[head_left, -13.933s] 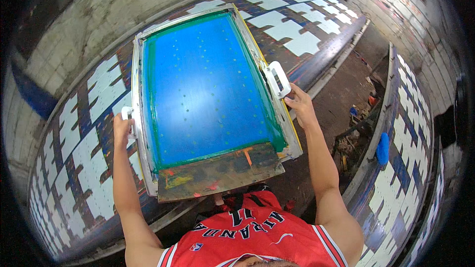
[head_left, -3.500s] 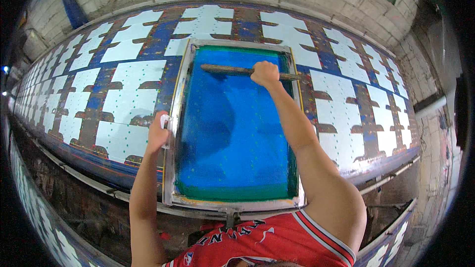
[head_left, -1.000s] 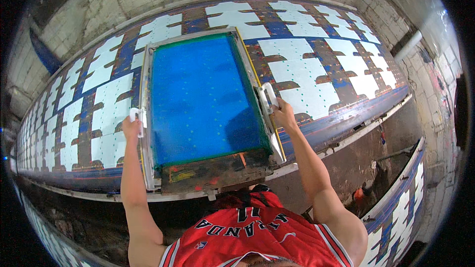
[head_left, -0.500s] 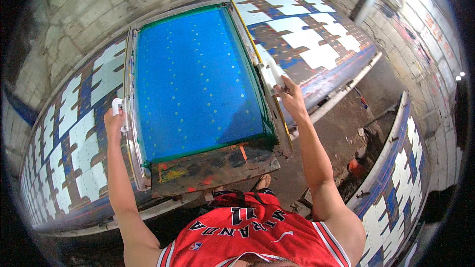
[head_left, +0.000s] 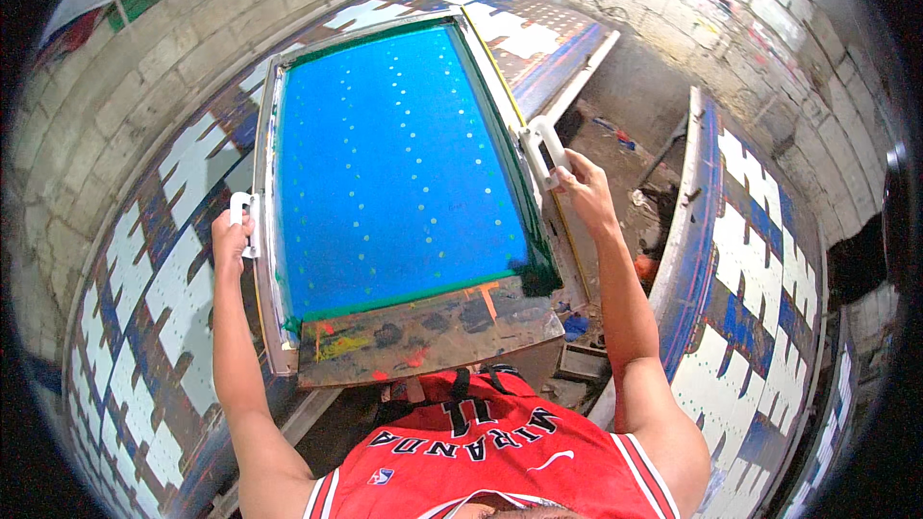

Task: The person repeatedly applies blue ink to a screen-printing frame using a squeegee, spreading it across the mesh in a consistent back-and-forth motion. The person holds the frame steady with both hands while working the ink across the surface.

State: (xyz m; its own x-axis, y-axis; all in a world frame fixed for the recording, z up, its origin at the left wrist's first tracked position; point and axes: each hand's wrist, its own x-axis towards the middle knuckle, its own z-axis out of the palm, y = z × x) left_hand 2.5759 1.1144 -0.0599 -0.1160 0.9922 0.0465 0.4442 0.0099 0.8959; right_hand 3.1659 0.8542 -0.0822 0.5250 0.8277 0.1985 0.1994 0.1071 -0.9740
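Observation:
A large screen-printing frame (head_left: 385,173) with blue mesh, rows of pale dots and green-edged borders spans the space before me. A white handle (head_left: 243,200) is fixed on its left rail, and my left hand (head_left: 231,236) is closed around it. On the right rail is a second white handle (head_left: 552,144), with the fingers of my right hand (head_left: 585,187) wrapped round its lower part. A paint-stained board (head_left: 428,334) runs along the frame's near end. The frame lies over or just above a long table; whether it touches cannot be told.
White cut-out pieces (head_left: 183,327) lie in rows on the long table (head_left: 567,62). A second table (head_left: 697,231) with similar pieces stands to the right, with a cluttered floor gap (head_left: 615,130) between them. Block walls (head_left: 192,29) rise behind.
My view has turned right, and more of the second table shows. The screen frame has shifted along with my hands toward the long table's right end. Both hands keep their grip.

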